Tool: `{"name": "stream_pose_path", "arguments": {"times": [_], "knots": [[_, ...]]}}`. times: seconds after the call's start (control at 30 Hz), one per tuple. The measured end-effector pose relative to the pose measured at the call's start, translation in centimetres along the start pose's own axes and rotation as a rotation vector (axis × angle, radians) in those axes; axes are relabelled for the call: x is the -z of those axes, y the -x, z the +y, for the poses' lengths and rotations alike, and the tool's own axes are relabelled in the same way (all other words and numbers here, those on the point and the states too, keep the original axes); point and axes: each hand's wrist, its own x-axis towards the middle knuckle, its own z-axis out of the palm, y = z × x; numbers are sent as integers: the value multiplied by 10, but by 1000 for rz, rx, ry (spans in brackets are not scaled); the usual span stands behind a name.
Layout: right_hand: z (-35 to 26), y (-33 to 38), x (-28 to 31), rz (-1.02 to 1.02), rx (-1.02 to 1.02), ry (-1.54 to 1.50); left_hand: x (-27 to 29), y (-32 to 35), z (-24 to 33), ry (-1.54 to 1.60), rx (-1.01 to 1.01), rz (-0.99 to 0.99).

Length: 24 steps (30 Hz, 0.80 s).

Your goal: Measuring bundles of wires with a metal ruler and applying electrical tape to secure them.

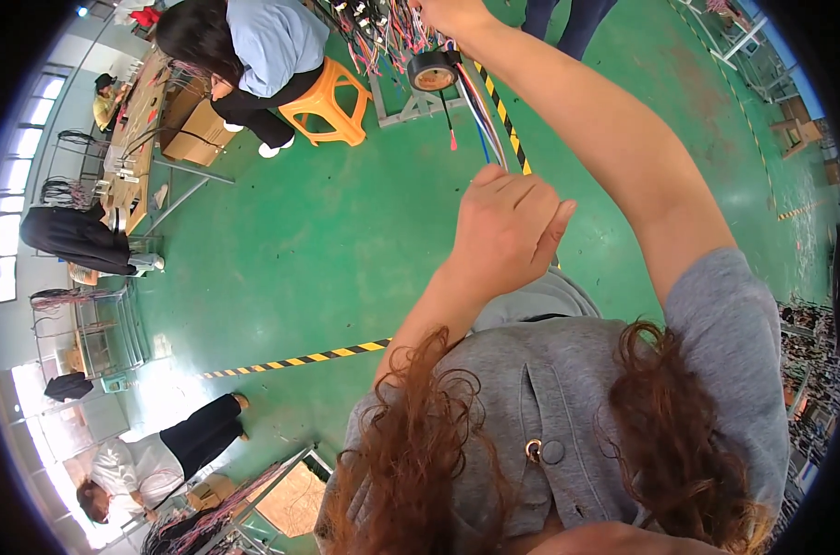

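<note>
My left hand [511, 227] is closed in a fist in front of my body. Several white, blue and dark wires [483, 118] run down into it from above. At the upper edge my right hand [446, 13] reaches to the far end of these wires, its fingers curled and partly cut off by the frame, so what they grip is unclear. A roll of black tape [420, 65] hangs just below it, beside the wires. To the left of my right hand lies a dense bundle of multicoloured wires with white connectors [369, 23].
A person in light blue [277, 51] sits on an orange stool [332, 109] at the upper left, near a long workbench [141, 111] and a cardboard box [198, 134]. Another person [152, 472] stands at the lower left by a wire-laden rack [281, 495]. Striped tape [300, 361] marks the green floor.
</note>
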Motion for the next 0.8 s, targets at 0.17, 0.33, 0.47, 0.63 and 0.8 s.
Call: {"name": "stream_pose_path", "arguments": {"times": [0.17, 0.33, 0.47, 0.63, 0.8], "knots": [[4, -6, -5, 101, 109, 82, 2, 2, 0, 2, -9, -12], [0, 0, 26, 67, 374, 124, -5, 14, -6, 148, -17, 65], [-1, 77, 60, 194, 346, -225, -5, 29, -8, 146, 2, 127], [52, 164, 61, -138, 44, -277, -7, 41, -5, 287, 88, 151], [40, 184, 63, -348, -27, -463, -4, 55, 3, 250, 169, 241]]}}
